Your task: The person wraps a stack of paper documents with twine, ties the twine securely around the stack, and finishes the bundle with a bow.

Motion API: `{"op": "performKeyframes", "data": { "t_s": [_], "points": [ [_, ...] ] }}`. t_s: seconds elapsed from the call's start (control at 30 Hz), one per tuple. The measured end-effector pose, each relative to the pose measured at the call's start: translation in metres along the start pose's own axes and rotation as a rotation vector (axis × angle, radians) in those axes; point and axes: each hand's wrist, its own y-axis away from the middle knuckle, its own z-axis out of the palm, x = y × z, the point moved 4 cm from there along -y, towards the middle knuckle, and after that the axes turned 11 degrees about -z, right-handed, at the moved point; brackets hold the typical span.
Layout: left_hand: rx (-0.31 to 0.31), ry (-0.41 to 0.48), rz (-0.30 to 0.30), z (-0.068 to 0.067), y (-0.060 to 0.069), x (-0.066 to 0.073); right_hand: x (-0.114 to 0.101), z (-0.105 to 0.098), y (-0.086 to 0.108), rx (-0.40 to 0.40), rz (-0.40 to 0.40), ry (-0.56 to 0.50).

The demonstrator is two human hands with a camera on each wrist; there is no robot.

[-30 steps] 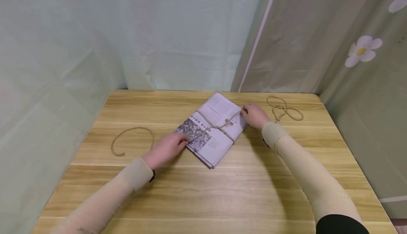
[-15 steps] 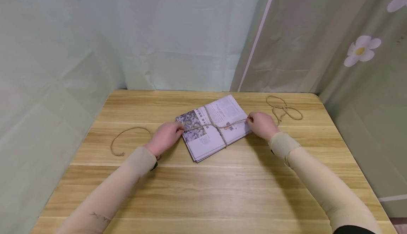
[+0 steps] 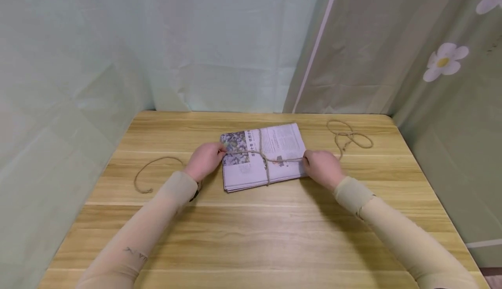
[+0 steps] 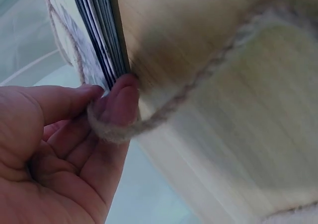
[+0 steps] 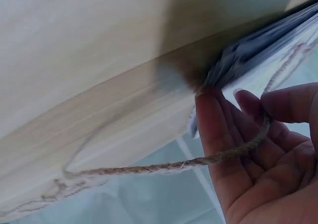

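A stack of folded newspapers [image 3: 243,175] lies on the table, with twine [image 3: 268,173] wrapped round it and crossing on its top face. At the stack's left edge my left hand [image 3: 205,160] pinches one length of the twine between thumb and finger. My right hand [image 3: 323,167] pinches the other length at the right edge. Between the hands the twine runs nearly straight across the paper. In the left wrist view, twine [image 4: 169,110] trails from the fingers beside the paper edges. The right wrist view has twine [image 5: 189,163] passing over the palm, fingertips against the stack.
A loose twine end [image 3: 157,160] curves over the wooden table [image 3: 259,236] at the left. Looped twine [image 3: 351,136] lies at the back right. Pale curtains [image 3: 235,40] hang behind the table and at both sides.
The newspaper stack has turned anticlockwise, so its long edges now lie closer to level. My left hand has moved up and the right hand down, both still pinching the twine.
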Motion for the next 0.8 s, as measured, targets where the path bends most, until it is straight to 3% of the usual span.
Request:
{"op": "performKeyframes", "data": {
  "t_s": [0.13, 0.23, 0.47, 0.8],
  "points": [
    [0.005, 0.015, -0.034, -0.003, -0.003, -0.003, -0.009, 0.0, 0.002, -0.017, -0.041, 0.018],
    [-0.003, 0.026, -0.063, -0.007, -0.002, -0.005, -0.011, -0.002, 0.003, -0.039, -0.03, -0.027],
    [-0.041, 0.033, -0.102, -0.009, 0.006, -0.008, 0.011, -0.001, 0.002, -0.107, 0.151, -0.297],
    [-0.057, 0.088, -0.147, -0.005, 0.011, -0.01, 0.032, 0.004, -0.015, -0.076, 0.335, -0.591]
  ]
}}
